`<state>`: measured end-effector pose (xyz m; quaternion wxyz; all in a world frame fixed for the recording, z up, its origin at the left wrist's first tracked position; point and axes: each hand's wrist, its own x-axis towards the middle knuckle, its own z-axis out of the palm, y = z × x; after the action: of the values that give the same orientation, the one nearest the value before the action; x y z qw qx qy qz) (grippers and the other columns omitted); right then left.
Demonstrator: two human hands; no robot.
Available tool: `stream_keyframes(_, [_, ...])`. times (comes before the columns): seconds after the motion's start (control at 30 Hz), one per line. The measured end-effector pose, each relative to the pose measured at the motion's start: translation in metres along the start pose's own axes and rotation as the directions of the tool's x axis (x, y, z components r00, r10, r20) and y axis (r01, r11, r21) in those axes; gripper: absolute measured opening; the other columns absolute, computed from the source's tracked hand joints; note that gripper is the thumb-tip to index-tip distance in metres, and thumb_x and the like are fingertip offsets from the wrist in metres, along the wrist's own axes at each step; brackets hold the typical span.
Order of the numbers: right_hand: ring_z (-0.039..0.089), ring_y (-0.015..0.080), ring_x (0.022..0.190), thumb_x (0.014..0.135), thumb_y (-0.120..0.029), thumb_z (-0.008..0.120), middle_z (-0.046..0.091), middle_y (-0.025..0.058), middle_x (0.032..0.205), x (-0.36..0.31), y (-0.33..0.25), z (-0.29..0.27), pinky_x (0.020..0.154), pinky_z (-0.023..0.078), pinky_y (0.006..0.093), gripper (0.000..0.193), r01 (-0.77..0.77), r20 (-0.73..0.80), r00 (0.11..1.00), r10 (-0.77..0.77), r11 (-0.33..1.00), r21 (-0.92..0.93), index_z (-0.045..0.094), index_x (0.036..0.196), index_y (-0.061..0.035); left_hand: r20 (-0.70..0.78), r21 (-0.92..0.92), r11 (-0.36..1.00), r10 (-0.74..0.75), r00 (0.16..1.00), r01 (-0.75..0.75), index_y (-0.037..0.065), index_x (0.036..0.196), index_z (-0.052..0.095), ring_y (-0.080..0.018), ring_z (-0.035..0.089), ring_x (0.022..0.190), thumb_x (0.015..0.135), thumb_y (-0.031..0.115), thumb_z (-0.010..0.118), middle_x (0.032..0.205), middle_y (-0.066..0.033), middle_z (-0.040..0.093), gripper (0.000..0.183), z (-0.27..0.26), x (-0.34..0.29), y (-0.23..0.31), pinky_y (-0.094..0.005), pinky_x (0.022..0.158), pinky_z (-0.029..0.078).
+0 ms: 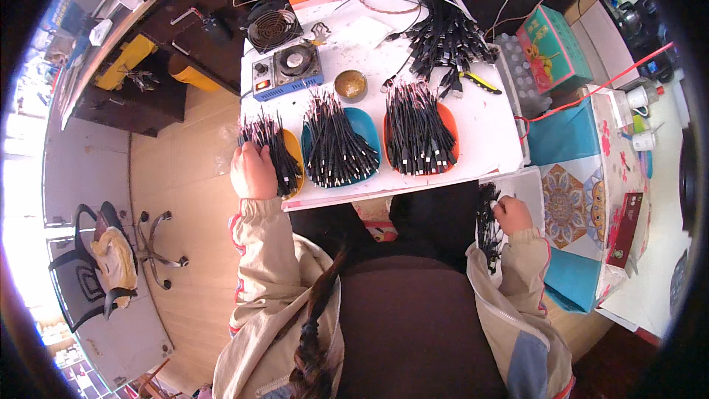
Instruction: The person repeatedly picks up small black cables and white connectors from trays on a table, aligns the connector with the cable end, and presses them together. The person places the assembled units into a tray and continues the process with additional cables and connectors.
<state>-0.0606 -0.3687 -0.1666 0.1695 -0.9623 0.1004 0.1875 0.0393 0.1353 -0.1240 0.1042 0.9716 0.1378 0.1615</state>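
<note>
White bench (pixel 487 133): left hand (pixel 253 171) and right hand (pixel 512 214) flank the teal tray (pixel 368 127), can't tell either grip; keep cables (pixel 284 159) lined up.

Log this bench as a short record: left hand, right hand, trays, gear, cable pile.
Left hand: fingers at the black cables in the yellow tray; grip unclear
Right hand: at a dark bunch beside the table; grip unclear
Trays: left to right, yellow, blue, orange, each holding black cables
Gear: blue-sided device with a round dark top; small round bowl to its right
Cable pile: black, far right of the tabletop, yellow-and-black handled tool near its front edge
</note>
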Motion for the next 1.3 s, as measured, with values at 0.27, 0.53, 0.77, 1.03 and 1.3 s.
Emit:
stream_keyframes(0.27, [0.063,0.0126,0.073,0.089,-0.012,0.061,0.064,0.0071,0.077,-0.005,-0.184,-0.064,0.066,0.050,0.0269,0.012,0.551,-0.208,0.824,-0.527,0.660,0.511,0.059,0.094,-0.0006,-0.033,-0.580,0.802,-0.199,0.979,0.143,-0.001,0.082,0.068,-0.0136,0.058,0.055,0.083,0.016,0.068,0.062,-0.0086,0.063,0.018,-0.024,0.001,-0.005,-0.0288,0.056,0.046])
stream_keyframes(0.53, [0.063,0.0351,0.066,0.082,-0.025,0.065,0.064,0.0164,0.070,0.083,-0.289,0.000,0.063,0.049,0.0414,0.024,0.597,-0.171,0.789,-0.590,0.802,-0.011,0.065,0.075,-0.0019,0.096,-0.990,0.091,-0.126,0.987,0.108,0.000,0.102,0.054,-0.0109,0.058,0.079,0.096,0.009,0.052,0.096,-0.0080,0.061,0.011,-0.083,-0.032,0.023,-0.0233,0.068,0.047])
stream_keyframes(0.77, [0.064,0.0280,0.063,0.077,-0.023,0.072,0.064,0.0162,0.069,0.099,-0.287,0.013,0.061,0.050,0.0373,0.023,0.563,-0.189,0.826,-0.531,0.789,0.244,0.066,0.074,-0.0006,0.485,-0.860,-0.027,0.265,0.833,0.510,0.007,0.098,0.044,-0.0096,0.038,0.053,0.100,0.011,0.040,0.071,-0.0048,0.050,0.007,-0.016,-0.121,0.047,-0.0209,0.047,0.030])
stream_keyframes(1.03, [0.057,0.0185,0.055,0.080,-0.021,0.071,0.060,0.0100,0.061,0.091,-0.282,0.006,0.055,0.046,0.0329,0.024,0.550,-0.212,0.835,-0.507,0.780,0.299,0.062,0.075,0.0008,-0.035,-0.622,0.747,0.274,0.961,-0.235,0.002,0.095,0.055,-0.0284,0.060,0.067,0.088,0.005,0.059,0.075,-0.0146,0.059,0.009,0.029,-0.148,-0.012,-0.0366,0.058,0.048])
stream_keyframes(1.3, [0.047,0.0025,0.058,0.089,-0.013,0.064,0.054,-0.0037,0.066,-0.008,-0.278,-0.027,0.052,0.039,0.0210,0.015,0.665,-0.339,0.706,-0.622,0.417,0.619,0.058,0.085,0.0001,0.272,-0.932,-0.242,0.028,0.962,0.271,0.001,0.101,0.055,-0.0060,0.042,0.054,0.098,0.007,0.048,0.070,-0.0045,0.056,0.009,-0.069,-0.129,0.031,-0.0190,0.047,0.029])
